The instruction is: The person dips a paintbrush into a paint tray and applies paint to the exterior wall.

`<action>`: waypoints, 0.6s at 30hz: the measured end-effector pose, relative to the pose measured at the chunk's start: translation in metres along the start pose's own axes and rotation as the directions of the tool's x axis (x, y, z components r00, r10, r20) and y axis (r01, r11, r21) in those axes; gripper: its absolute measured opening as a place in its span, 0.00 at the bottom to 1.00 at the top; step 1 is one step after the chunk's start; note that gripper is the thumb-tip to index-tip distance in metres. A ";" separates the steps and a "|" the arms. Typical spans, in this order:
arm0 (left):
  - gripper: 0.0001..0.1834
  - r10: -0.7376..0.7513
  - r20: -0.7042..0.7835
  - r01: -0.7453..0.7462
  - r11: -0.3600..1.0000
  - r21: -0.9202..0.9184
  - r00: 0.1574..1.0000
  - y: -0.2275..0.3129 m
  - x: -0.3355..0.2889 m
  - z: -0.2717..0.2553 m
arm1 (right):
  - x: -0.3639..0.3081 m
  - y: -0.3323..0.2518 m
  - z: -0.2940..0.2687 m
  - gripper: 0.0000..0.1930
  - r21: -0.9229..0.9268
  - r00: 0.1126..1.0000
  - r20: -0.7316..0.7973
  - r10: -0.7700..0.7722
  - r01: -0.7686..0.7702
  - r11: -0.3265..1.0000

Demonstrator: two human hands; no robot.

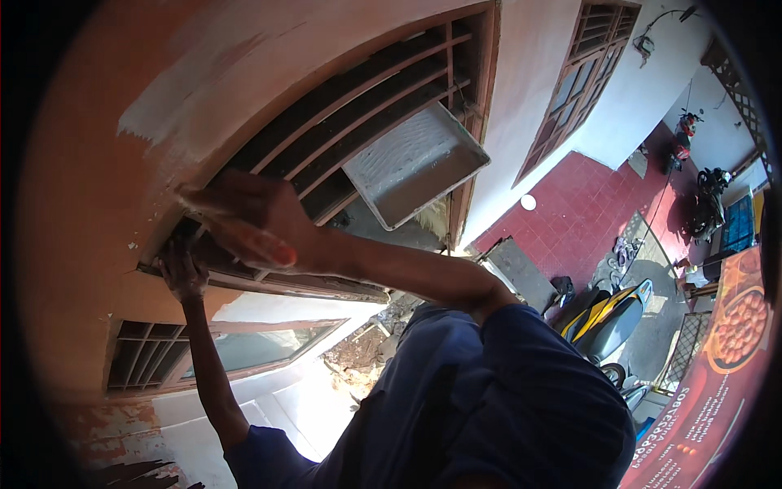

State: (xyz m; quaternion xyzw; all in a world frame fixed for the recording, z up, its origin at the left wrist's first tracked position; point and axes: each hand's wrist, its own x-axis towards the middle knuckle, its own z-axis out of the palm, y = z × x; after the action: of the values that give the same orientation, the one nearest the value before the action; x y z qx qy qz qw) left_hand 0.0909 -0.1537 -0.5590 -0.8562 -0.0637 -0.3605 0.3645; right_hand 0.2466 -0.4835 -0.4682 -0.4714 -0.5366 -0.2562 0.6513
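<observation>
My right hand (259,213) reaches across to the orange wall beside a barred vent opening (358,114). It is closed on an orange-handled painting tool (262,249), blurred, whose head I cannot make out. My left hand (184,274) grips the lower ledge of the vent frame (326,285), just below the right hand. A white paint tray (415,163) rests tilted against the vent bars, to the right of both hands. A patch of white paint (175,114) covers the wall above the hands.
Far below lie a red tiled floor (582,216), a yellow and blue scooter (607,314) and parked motorbikes (707,204). A lower barred window (147,359) sits under my left arm. An orange banner (717,383) hangs at the right.
</observation>
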 end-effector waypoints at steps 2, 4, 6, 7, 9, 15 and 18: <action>0.21 -0.015 0.067 0.010 0.997 0.077 0.998 0.005 0.007 -0.006 | -0.020 0.028 -0.050 0.15 0.098 0.965 -0.235 0.118 -0.097 0.990; 0.20 0.019 0.006 -0.019 0.998 0.054 1.000 0.009 0.014 -0.012 | -0.045 0.054 -0.129 0.17 0.282 0.820 -0.176 0.545 -0.488 0.826; 0.20 0.020 -0.025 -0.018 0.998 0.060 1.000 0.012 0.019 -0.015 | -0.060 0.075 -0.189 0.17 0.394 0.643 -0.158 0.749 -0.655 0.646; 0.19 0.022 -0.037 -0.020 0.998 0.054 0.999 0.012 0.020 -0.016 | -0.069 0.083 -0.209 0.17 0.338 0.604 -0.145 0.783 -0.714 0.614; 0.19 0.038 -0.092 -0.036 0.999 0.028 0.995 0.012 0.022 -0.016 | -0.082 0.099 -0.236 0.16 0.276 0.561 -0.124 0.818 -0.773 0.572; 0.18 0.041 -0.072 -0.035 0.996 0.076 0.997 0.011 0.022 -0.016 | -0.100 0.139 -0.240 0.10 -0.286 0.560 0.276 0.781 -0.728 0.623; 0.16 0.058 -0.052 -0.051 0.992 0.114 0.997 0.010 0.023 -0.017 | -0.104 0.157 -0.237 0.10 -0.502 0.492 0.461 0.738 -0.542 0.674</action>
State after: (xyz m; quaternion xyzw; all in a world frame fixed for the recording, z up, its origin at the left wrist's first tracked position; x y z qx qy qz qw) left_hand 0.1017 -0.1763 -0.5417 -0.8254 -0.0504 -0.3698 0.4235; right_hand 0.4563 -0.6458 -0.6142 -0.7843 -0.4605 0.1064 0.4017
